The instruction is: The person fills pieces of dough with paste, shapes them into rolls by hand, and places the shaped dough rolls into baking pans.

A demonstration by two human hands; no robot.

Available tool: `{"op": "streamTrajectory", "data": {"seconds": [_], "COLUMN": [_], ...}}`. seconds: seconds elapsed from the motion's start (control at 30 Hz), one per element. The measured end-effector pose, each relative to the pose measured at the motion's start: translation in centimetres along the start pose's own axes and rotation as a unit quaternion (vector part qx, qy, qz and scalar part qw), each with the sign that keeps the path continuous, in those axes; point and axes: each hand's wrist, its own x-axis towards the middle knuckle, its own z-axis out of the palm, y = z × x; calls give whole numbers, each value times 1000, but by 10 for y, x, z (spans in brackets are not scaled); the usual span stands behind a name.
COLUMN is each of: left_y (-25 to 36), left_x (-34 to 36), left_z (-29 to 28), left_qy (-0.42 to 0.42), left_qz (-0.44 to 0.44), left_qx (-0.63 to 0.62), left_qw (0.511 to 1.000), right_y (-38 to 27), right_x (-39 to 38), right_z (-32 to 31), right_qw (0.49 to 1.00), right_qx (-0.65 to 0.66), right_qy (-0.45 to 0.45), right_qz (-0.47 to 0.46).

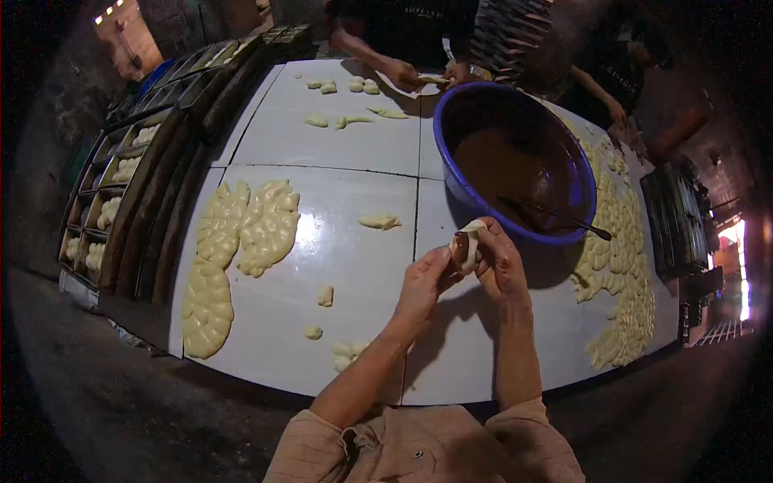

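Head view: left hand (pixel 423 282) and right hand (pixel 499 262) both pinched shut around small dough piece (pixel 469 241), held just in front of blue basin (pixel 515 161) of brown filling. Spoon (pixel 555 216) lies in basin. Dough rows (pixel 241 241) well left of basin on white table (pixel 354 145).

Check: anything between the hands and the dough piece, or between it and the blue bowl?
Nothing visible. Both hands, left hand and right hand, already pinch the dough piece directly. It sits just in front of the blue bowl rim, with only open air between them.
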Motion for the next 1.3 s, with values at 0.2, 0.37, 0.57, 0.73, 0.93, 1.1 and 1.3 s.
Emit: {"op": "streamTrajectory", "data": {"seconds": [0.2, 0.37, 0.57, 0.73, 0.93, 1.1, 1.3], "left_y": [-4, -2, 9, 29, 38, 27, 25], "left_x": [-15, -27, -25, -20, -39, -52, -61], "left_z": [-43, -43, -49, -74, -60, -59, -58], "left_qy": [134, 119, 90, 72, 46, 31, 0], "left_qz": [65, 76, 100, -14, -50, 34, 8], "left_qx": [-6, 76, 151, 146, 135, 168, 226], "left_qw": [989, 987, 979, 987, 989, 985, 974], "right_y": [41, 79, 88, 54, 75, 84, 114], "right_x": [-33, -40, -34, -50, -50, -61, -65], "right_z": [17, 25, 28, 50, 18, 42, 47], "right_qw": [981, 860, 952, 967, 921, 933, 921], "right_qx": [-186, -463, -282, -241, -351, -297, -253], "right_qy": [-46, 42, 78, 46, -88, 9, 112], "right_qz": [-27, -211, -93, 74, -144, -205, -272]}}
